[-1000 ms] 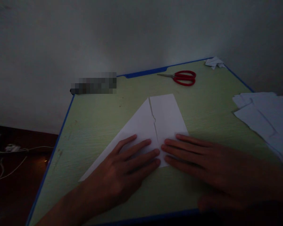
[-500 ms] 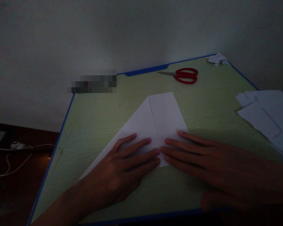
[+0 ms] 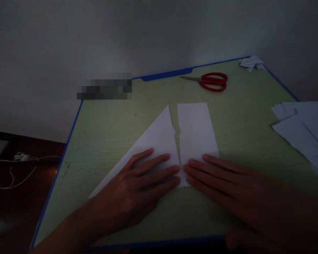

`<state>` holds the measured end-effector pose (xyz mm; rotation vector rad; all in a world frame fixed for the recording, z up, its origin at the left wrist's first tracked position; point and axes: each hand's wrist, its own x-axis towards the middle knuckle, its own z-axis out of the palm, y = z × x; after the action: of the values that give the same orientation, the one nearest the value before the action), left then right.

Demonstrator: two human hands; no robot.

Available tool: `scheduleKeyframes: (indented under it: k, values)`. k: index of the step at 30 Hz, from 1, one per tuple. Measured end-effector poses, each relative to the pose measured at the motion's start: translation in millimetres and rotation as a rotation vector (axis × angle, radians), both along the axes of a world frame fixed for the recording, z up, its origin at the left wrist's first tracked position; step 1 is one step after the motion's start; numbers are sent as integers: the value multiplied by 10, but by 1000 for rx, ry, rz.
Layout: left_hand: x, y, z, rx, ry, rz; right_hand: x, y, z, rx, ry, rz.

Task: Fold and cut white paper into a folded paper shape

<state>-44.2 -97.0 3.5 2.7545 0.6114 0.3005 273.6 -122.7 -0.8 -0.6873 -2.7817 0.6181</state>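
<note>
- Paper, white, mid-counter (image 3: 228, 116): folded triangle (image 3: 153, 148) at left, rectangular strip (image 3: 196, 130) at right; torn apart down most of the crease, seemingly joined only at the near end.
- Left hand (image 3: 137, 190): flat, fingers spread, pressing the triangle.
- Right hand (image 3: 228, 190): flat, pressing the strip; thumb cut off by the frame.
- Dim light; remaining join under the fingertips unclear.

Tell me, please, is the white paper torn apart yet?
Mostly: a jagged gap splits the white paper; under the fingertips, cannot tell.
</note>
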Motion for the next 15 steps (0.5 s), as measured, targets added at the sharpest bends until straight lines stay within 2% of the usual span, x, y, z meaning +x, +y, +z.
scheduleKeyframes:
  k: [7,12,15]
  values:
    - [-13,2,-8,-9,18,-9,18,-102,13,8,-24,-54]
    - [1,-2,-2,54,7,-25,169,21,52,49,-53,-1]
    - [3,-14,15,77,11,-25,248,117,78,98,-55,-15]
